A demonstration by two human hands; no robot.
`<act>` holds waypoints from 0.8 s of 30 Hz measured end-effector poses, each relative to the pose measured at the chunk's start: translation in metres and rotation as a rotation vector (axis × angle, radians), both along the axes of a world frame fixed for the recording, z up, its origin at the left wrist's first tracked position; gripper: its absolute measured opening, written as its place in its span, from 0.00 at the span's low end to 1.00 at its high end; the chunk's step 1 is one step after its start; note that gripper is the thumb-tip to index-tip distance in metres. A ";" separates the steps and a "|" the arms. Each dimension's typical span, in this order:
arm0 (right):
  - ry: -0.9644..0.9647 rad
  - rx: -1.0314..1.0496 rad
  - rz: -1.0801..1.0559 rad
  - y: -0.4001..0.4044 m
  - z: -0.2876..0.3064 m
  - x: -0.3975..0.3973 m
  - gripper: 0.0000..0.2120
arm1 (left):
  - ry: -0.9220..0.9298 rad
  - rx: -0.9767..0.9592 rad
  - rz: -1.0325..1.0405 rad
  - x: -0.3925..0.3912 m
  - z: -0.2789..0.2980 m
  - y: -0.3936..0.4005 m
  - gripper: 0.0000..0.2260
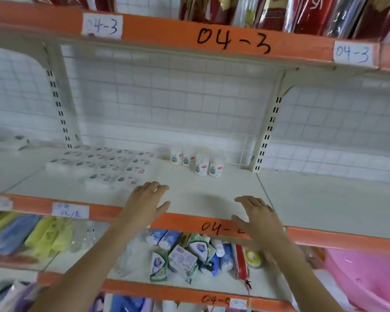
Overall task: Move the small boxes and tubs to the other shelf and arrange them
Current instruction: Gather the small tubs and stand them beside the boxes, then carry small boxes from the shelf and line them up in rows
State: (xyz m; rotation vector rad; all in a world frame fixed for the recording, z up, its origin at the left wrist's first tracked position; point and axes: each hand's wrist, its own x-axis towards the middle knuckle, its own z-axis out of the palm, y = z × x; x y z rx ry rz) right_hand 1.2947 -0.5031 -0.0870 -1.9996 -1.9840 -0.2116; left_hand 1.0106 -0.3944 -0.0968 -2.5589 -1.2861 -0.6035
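Both my hands hover over the front of the middle white shelf (212,190), fingers straight and holding nothing. My left hand (148,200) is just right of rows of small white boxes (104,165) laid flat on the shelf. My right hand (257,212) is over the shelf's orange front edge. Several white tubs (203,164) stand upright at the back of the shelf, between and beyond my hands. On the shelf below, a loose heap of small boxes and bottles (189,255) lies under my arms.
An orange-edged upper shelf (232,39) marked 04-3 hangs overhead with red packages on it. Yellow and blue cloths (32,235) lie at lower left. A pink plastic basin (365,278) sits at lower right. A small wire divider (245,152) stands near the right upright.
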 end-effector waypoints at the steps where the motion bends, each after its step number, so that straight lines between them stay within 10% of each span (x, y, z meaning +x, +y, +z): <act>1: 0.007 0.011 0.030 -0.011 -0.003 -0.005 0.23 | -0.015 0.010 0.020 -0.007 -0.003 -0.019 0.18; 13: -0.015 -0.111 0.415 -0.063 -0.027 -0.126 0.25 | 0.008 -0.186 0.458 -0.159 -0.042 -0.197 0.21; 24: 0.027 -0.176 0.857 -0.040 -0.034 -0.345 0.28 | -0.338 -0.212 0.945 -0.333 -0.036 -0.306 0.26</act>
